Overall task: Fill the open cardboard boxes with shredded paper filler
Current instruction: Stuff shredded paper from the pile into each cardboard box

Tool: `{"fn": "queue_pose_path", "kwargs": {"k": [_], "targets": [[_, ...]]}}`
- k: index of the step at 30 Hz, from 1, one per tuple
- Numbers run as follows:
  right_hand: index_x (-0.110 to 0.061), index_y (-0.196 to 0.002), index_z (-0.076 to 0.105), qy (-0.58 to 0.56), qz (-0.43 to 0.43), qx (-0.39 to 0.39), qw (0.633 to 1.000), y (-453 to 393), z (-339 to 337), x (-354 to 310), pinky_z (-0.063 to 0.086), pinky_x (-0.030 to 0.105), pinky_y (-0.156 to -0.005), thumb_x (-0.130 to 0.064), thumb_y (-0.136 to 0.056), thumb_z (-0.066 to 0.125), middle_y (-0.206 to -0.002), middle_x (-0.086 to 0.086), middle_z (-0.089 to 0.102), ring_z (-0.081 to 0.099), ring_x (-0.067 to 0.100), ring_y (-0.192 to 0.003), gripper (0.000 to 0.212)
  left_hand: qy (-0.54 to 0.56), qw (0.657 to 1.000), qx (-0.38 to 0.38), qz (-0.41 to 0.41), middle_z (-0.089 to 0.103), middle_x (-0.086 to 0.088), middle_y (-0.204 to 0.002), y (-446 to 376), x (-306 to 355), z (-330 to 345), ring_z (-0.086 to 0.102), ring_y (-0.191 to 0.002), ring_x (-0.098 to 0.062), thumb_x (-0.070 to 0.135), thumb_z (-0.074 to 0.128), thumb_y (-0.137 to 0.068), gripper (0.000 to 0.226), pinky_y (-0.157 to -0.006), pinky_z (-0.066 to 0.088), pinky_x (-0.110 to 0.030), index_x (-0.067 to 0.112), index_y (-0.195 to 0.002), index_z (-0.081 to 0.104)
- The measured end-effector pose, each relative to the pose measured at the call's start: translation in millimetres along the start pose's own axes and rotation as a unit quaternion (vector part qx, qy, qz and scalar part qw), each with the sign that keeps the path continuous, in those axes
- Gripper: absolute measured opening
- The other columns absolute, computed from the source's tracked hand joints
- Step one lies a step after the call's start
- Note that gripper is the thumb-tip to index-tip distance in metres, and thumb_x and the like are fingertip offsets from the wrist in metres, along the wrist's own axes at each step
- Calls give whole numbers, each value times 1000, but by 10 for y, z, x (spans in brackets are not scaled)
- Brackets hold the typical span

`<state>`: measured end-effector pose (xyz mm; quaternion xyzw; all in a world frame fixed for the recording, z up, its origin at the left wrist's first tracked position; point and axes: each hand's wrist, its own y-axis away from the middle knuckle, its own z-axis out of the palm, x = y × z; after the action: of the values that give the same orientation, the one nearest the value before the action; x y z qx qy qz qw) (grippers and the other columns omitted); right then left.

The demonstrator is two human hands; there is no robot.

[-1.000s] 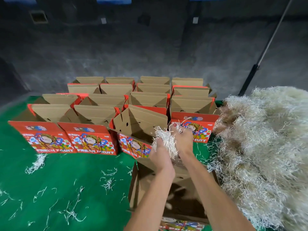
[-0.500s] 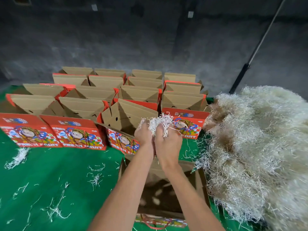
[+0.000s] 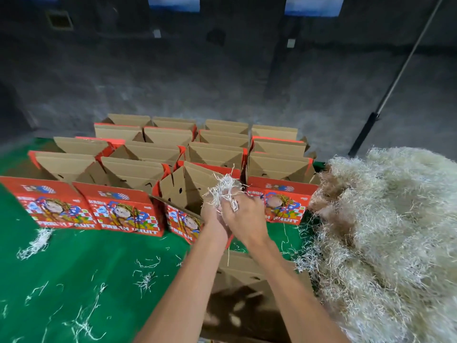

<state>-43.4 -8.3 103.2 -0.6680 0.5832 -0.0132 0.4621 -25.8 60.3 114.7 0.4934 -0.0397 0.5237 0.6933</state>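
The near box [image 3: 249,293] is cut off below, its inside blurred; the paper heap [image 3: 385,231] runs off right.

The rows of open corrugated cardboard boxes [image 3: 138,169] are plain brown inside, with red outer faces printed with a cartoon figure, blue-and-white and multicoloured checks, and white "FRESH FRUIT" lettering. They stand on a bright green table covering [image 3: 74,280] strewn with loose white paper strands [image 3: 146,280]. At the right, the big heap of shredded paper filler [image 3: 385,231] is off-white with tan patches. The far wall [image 3: 222,78] is dark mottled grey.
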Motion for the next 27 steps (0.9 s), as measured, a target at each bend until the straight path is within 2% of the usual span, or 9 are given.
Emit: {"fn": "queue_pose_path", "kwargs": {"k": [6, 12, 15, 19, 20, 21, 23, 25, 27], "targets": [[-8, -80, 66, -135, 154, 80, 976, -317, -104, 78, 44, 37, -65, -27, -100, 59, -61, 5, 61, 48, 13, -50, 28, -104, 971, 12, 217, 57, 7, -107, 143, -208, 34, 58, -89, -11, 7, 56, -89, 24, -83, 47, -27, 24, -106, 53], [-11, -94, 68, -107, 86, 99, 986, 118, -22, -195, 43, 22, -72, -22, -89, 52, -77, 3, 70, 54, 14, -63, 20, -80, 988, -21, 128, 59, -13, -93, -37, 315, 194, 58, -81, -27, 18, 56, -97, 21, -76, 49, -31, 0, -106, 62], [-17, -87, 68, -126, 75, 92, 985, -124, -119, -228, 40, 22, -68, -28, -93, 54, -62, 1, 65, 49, 21, -56, 19, -69, 991, -43, 107, 61, -17, -125, -111, 250, 201, 60, -114, -31, 22, 42, -105, 36, -102, 47, -44, 0, -130, 55], [-21, -60, 41, -151, 136, 81, 976, -451, -228, 57, 28, 26, -45, -31, -101, 53, -41, -10, 40, 28, 8, -38, 43, -109, 978, 10, 179, 43, -25, -128, 145, -241, 53, 51, -59, -2, 4, 43, -89, 48, -52, 46, -18, 5, -137, 48], [-22, -59, 36, -158, 161, 90, 970, -416, -207, 127, 27, 26, -47, -30, -102, 53, -43, -11, 36, 27, 8, -41, 47, -112, 974, 3, 197, 42, 13, -100, 155, -261, 38, 49, -63, 0, 4, 48, -87, 54, -54, 45, -15, 9, -141, 44], [-23, -59, 34, -158, 188, 97, 965, -349, -183, 172, 28, 26, -49, -30, -103, 52, -48, -12, 35, 27, 7, -44, 48, -102, 976, -6, 193, 59, 3, -104, 120, -214, 56, 52, -74, -3, 6, 56, -87, 57, -65, 50, -17, 13, -142, 43], [-23, -62, 39, -151, 215, 108, 959, -163, -97, 190, 30, 27, -53, -34, -105, 46, -54, -10, 38, 29, 6, -48, 45, -102, 982, -31, 157, 57, 4, -98, 85, 7, 159, 55, -81, -13, 17, 65, -87, 38, -77, 53, -32, 14, -124, 56], [-15, -72, 53, -128, 172, 111, 970, 59, -8, 131, 30, 22, -47, -38, -105, 39, -51, -11, 40, 35, 7, -42, 42, -99, 987, -50, 118, 57, -2, -75, 53, 237, 241, 58, -53, -14, 20, 62, -91, 8, -52, 50, -26, 12, -90, 60], [-12, -90, 62, -99, 96, 95, 986, 175, 22, 20, 27, 14, -44, -38, -104, 37, -49, -15, 40, 44, 7, -41, 39, -127, 986, -39, 96, 54, -5, -72, -12, 284, 195, 58, -49, -14, 30, 52, -99, 27, -46, 46, -24, 14, -77, 54]]}}
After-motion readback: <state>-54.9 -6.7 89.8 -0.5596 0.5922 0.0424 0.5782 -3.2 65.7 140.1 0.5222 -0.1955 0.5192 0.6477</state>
